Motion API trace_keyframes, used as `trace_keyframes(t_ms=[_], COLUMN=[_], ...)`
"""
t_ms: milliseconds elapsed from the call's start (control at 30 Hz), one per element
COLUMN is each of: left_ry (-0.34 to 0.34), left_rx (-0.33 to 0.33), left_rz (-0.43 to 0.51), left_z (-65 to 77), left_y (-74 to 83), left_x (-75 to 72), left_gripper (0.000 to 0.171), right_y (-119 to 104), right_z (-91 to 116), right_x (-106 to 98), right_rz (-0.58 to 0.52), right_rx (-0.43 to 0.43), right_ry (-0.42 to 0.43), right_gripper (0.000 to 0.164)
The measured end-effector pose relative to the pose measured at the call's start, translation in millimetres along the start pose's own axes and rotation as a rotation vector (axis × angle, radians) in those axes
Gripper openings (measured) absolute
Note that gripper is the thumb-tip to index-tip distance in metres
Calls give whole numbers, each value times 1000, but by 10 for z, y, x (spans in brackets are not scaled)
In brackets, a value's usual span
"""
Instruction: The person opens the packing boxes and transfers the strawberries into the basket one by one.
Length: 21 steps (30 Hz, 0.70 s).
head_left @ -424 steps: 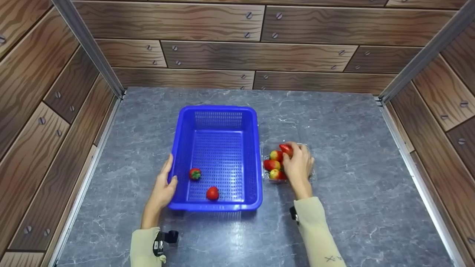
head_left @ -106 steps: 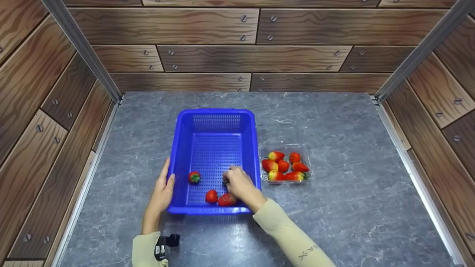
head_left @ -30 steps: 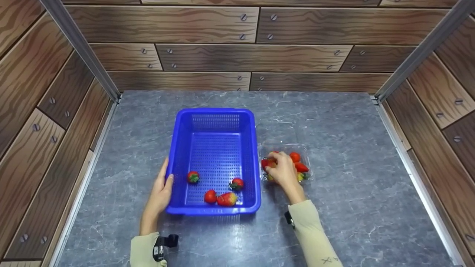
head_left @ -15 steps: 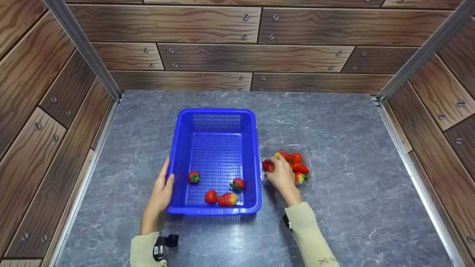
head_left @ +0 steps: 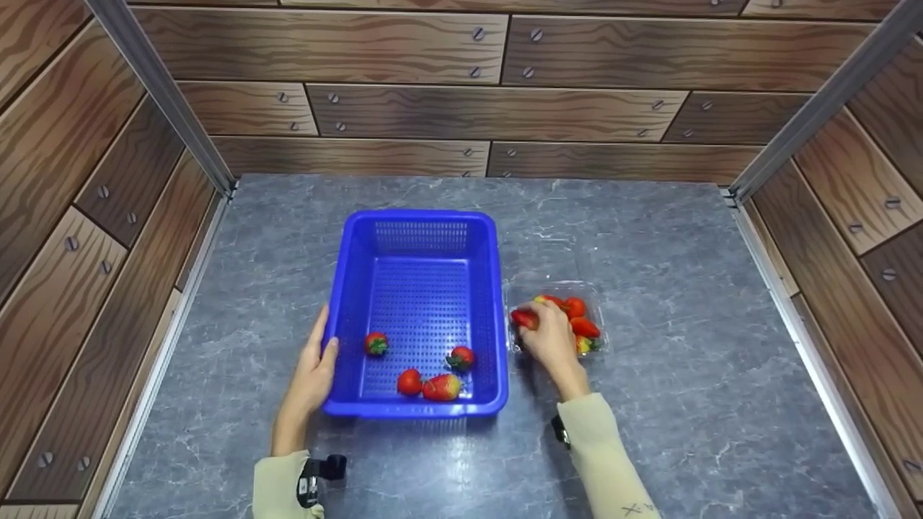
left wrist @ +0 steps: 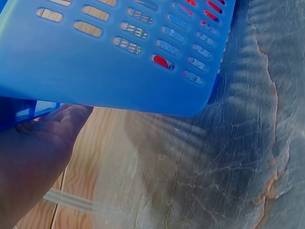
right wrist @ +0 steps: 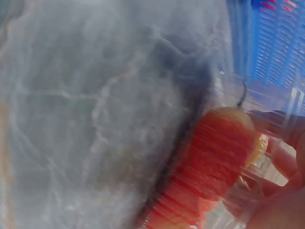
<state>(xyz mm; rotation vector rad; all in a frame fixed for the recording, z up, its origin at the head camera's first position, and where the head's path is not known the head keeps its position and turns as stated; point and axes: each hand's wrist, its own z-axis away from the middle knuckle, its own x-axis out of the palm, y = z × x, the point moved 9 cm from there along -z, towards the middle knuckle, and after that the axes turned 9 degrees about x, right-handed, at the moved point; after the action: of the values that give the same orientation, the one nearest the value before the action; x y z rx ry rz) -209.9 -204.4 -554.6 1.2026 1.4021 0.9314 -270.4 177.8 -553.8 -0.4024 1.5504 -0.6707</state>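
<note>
A blue plastic basket (head_left: 411,288) with a perforated floor holds several strawberries (head_left: 440,388) near its front end. My left hand (head_left: 315,371) grips the basket's left side, thumb at the rim and fingers along the outer wall. In the left wrist view, that hand (left wrist: 52,138) sits beneath the basket's edge. My right hand (head_left: 554,342) reaches down into a clear plastic punnet (head_left: 602,292), with thumb and fingers around a red strawberry (head_left: 525,319) at its left side. The right wrist view shows another large strawberry (right wrist: 219,152) behind the punnet's clear wall; the right fingers (right wrist: 283,160) are partly hidden.
More strawberries (head_left: 585,327) lie in the punnet, partly covered by my right hand. The punnet stands close against the basket's right side, its transparent lid (head_left: 551,252) folded back. Wood-patterned panels (head_left: 404,112) enclose the grey marbled table (head_left: 670,288) at the back and sides.
Two more strawberries have come into the basket since the oldest frame. My right hand has returned from the basket to the punnet and shifted the strawberries there. The left hand keeps its place.
</note>
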Motion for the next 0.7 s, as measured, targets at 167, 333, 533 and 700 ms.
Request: trace_keyframes(t_ms=[167,333,533,700], left_ry=[2,-1,-5,-5], left_rx=[6,10,5,3], left_rz=[-3,-18,-16,-12], left_z=[0,-5,4,4], left_y=[-11,-19,1,-1], left_x=[0,-4,-6,0], left_gripper=[58,59,57,58], right_y=[-67,-220,-430,-570], right_z=[-17,-1,39,68], right_x=[-118,-261,-409,-463], right_rz=[-9,-33,-69,-82], right_rx=[20,-10,-61,-82], right_ry=[4,28,72,70], right_gripper=[35,34,35,35])
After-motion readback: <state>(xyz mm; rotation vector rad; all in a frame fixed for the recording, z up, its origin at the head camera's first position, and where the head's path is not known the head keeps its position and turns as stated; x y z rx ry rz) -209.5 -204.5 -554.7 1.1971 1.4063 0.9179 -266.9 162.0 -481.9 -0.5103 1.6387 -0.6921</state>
